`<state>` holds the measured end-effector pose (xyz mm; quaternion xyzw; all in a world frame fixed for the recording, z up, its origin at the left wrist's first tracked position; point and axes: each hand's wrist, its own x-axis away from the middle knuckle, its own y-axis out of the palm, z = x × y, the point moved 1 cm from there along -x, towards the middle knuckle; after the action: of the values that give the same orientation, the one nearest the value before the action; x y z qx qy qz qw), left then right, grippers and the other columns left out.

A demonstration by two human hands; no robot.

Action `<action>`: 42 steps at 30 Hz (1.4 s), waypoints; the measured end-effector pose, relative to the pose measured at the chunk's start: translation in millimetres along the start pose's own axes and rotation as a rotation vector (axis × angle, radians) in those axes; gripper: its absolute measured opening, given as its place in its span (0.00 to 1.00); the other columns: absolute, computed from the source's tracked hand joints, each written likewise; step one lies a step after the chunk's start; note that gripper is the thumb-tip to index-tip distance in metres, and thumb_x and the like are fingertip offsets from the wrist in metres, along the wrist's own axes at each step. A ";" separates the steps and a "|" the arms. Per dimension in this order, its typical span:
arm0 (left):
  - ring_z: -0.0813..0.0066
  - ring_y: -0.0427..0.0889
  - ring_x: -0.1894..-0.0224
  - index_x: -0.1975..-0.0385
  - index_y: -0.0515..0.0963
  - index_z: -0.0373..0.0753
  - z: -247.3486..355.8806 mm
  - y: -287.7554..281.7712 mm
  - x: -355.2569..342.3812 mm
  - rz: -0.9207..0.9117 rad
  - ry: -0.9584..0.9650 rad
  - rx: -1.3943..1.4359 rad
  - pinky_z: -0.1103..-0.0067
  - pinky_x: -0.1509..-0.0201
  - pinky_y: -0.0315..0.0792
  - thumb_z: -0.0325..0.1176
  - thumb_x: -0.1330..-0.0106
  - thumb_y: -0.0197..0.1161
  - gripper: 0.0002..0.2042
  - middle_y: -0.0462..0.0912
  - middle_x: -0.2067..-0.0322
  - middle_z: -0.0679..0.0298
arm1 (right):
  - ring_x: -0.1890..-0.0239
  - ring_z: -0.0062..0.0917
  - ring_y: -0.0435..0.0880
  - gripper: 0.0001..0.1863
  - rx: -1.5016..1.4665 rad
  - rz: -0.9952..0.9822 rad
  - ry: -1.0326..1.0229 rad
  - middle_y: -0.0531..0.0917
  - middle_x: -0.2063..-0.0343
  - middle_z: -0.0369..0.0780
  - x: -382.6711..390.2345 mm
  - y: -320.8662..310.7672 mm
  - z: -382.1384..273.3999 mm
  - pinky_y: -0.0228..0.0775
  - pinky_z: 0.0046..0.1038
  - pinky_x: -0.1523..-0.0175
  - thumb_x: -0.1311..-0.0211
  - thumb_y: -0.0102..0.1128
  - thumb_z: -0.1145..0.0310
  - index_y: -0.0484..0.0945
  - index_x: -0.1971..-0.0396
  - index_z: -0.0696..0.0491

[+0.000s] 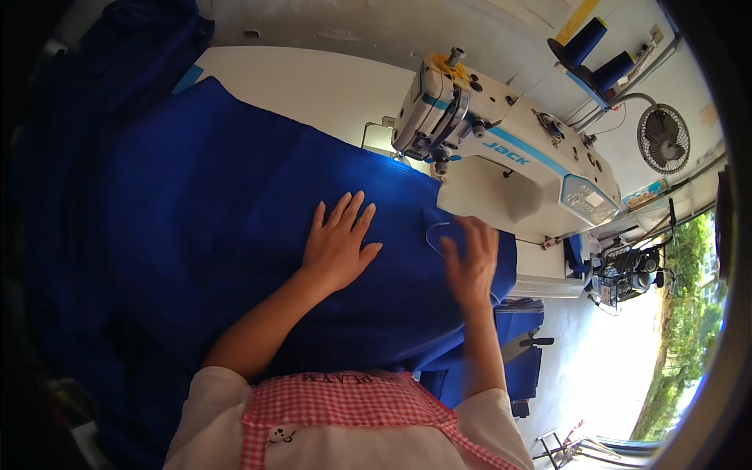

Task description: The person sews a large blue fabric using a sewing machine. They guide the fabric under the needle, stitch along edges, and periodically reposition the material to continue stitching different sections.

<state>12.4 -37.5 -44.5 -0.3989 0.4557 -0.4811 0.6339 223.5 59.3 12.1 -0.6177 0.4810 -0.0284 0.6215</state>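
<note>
Nearest us: one apron (337, 401), red-and-white checked, worn over a white shirt (360, 446).
Next, we list the left hand (339, 244): open, palm down, fingers spread flat on the blue cloth.
Right hand (472, 262): blurred, fingers partly bent, over the right part of the cloth beside a pale curved line (433, 237); we cannot tell whether it grips anything.
One large blue cloth (235, 196): spread over the left and near parts of the bench (305, 78), its far edge reaching the needle end of the machine.
One sewing machine (501, 149): white with a light-blue stripe, standing beyond the cloth.
Two dark blue thread cones (583, 41): far right, above the machine.
One round fan (664, 139): to the right of the cones.
Also at right, we count folded blue pieces (521, 321), below the bench's edge.
</note>
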 end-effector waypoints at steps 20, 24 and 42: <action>0.65 0.77 0.53 0.64 0.78 0.38 -20.7 -4.3 -56.6 0.034 0.506 0.423 0.69 0.46 0.71 0.30 0.41 0.63 0.07 0.80 0.59 0.65 | 0.59 0.36 0.79 0.15 -0.207 -0.206 0.046 0.80 0.64 0.38 0.1 46.5 -21.1 0.70 0.35 0.55 0.49 0.58 0.76 0.82 0.59 0.51; 0.62 0.71 0.39 0.48 0.77 0.43 -17.5 1.2 -50.4 -0.023 0.644 0.360 0.65 0.36 0.66 0.35 0.38 0.62 0.17 0.76 0.46 0.61 | 0.65 0.39 0.81 0.06 -0.214 -0.266 0.216 0.82 0.70 0.41 -34.5 56.3 -1.3 0.71 0.37 0.62 0.41 0.60 0.67 0.83 0.66 0.48; 0.57 0.64 0.33 0.47 0.79 0.49 -29.2 -2.1 -75.3 -0.050 0.575 0.288 0.58 0.31 0.60 0.39 0.40 0.63 0.19 0.67 0.36 0.55 | 0.71 0.39 0.82 0.07 -0.142 0.023 0.118 0.84 0.75 0.42 -91.2 146.8 32.4 0.71 0.40 0.61 0.54 0.64 0.70 0.80 0.73 0.54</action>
<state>-25.3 33.4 -35.7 -0.1641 0.5333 -0.6491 0.5170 113.1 175.2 -60.6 -0.6519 0.5247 -0.0234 0.5469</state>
